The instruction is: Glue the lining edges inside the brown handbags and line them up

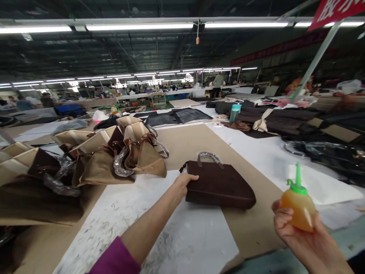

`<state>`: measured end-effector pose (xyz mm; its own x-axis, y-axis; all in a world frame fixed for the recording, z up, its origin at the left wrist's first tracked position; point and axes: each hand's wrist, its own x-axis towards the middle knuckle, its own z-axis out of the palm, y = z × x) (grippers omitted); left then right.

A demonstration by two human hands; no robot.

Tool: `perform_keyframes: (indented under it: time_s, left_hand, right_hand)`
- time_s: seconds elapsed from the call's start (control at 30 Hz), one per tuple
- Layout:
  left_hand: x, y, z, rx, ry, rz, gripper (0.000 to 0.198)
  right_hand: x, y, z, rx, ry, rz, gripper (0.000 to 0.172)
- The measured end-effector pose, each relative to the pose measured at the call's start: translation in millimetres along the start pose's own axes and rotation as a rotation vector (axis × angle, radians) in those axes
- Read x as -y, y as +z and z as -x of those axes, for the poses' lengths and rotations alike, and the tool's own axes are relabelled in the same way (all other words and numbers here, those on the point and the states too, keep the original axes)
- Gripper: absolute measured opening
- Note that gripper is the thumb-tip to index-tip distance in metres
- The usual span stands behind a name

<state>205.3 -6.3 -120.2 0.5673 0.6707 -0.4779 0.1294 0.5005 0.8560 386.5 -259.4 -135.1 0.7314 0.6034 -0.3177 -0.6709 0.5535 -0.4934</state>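
Note:
A dark brown handbag [221, 184] with a wrapped handle lies flat on the brown board in the middle of the table. My left hand [184, 182] reaches out from a purple sleeve and grips the bag's near left corner, thumb on top. At the lower right my right hand [296, 232] is closed round a small orange squeeze bottle [300, 205] with a green nozzle cap, held upright above the table edge.
A heap of tan and brown bags [114, 152] with plastic-wrapped handles lies at the left. Dark fabric pieces [273, 118] and a teal cup [234, 113] cover the right and far table. White sheets [185, 228] lie in front. A person [218, 84] stands far back.

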Motion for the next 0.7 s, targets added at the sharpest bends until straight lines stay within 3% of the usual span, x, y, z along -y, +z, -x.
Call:
perform_keyframes:
  time_s: [0.1,0.17,0.23,0.33,0.43,0.57,0.7]
  left_hand:
    - [9,16.4,20,0.027,0.111,0.157,0.041]
    - [14,21.5,35,0.1,0.196,0.252,0.049]
    - [15,18.1,47,0.192,0.246,0.342,0.051]
    - [15,-0.3,60,0.27,0.232,0.466,0.053]
    - [22,-20.2,73,0.279,0.197,0.576,0.053]
    - [41,-33.1,98,0.258,0.208,0.663,0.061]
    - [49,-37.0,122,0.201,0.247,0.703,0.065]
  right_hand:
    - [4,4,-2,-0.108,0.029,-0.077,0.037]
    - [9,-4,-4,-0.046,0.018,-0.075,0.043]
    - [16,-12,-8,0.056,-0.011,-0.092,0.052]
    - [28,-8,-8,0.107,-0.061,-0.121,0.046]
    - [32,24,10,0.014,-0.023,-0.104,0.039]
    - [16,78,55,-0.135,0.135,-0.082,0.041]
    - [2,99,85,-0.135,0.116,-0.035,0.043]
